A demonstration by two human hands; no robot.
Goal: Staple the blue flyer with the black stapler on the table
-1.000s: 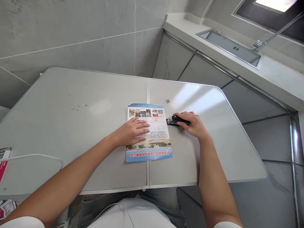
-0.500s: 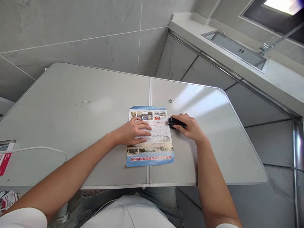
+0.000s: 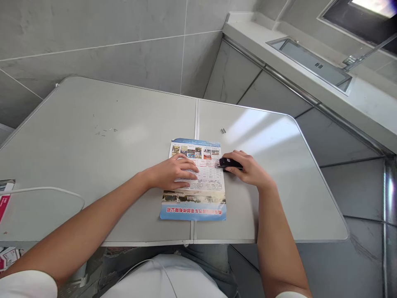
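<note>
Right hand [image 3: 249, 169] had its fingers wrapped round a black stapler [image 3: 232, 163], lying nine-to-three, nose over the flyer [image 3: 206, 182]. Left hand [image 3: 170, 173] lay spread-fingered on the paper (yep, stapler's at its three o'clock).

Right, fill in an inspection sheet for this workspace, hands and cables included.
Surface: pale grey two-panel table, seamed across the middle.
Job's things: blue-and-white printed paper sheet lying across the seam; black handheld stapler, front end at the sheet's right edge.
Clutter: small silver metal strips beyond the sheet; tiny metallic bits on the left panel; red-and-white printed item, cut off by the frame.
Hands: left hand spread on the sheet; right hand gripping the stapler.
Cables: white cable over the table's left end.
Surroundings: grey tiled wall; white counter with inset rectangular basin.
</note>
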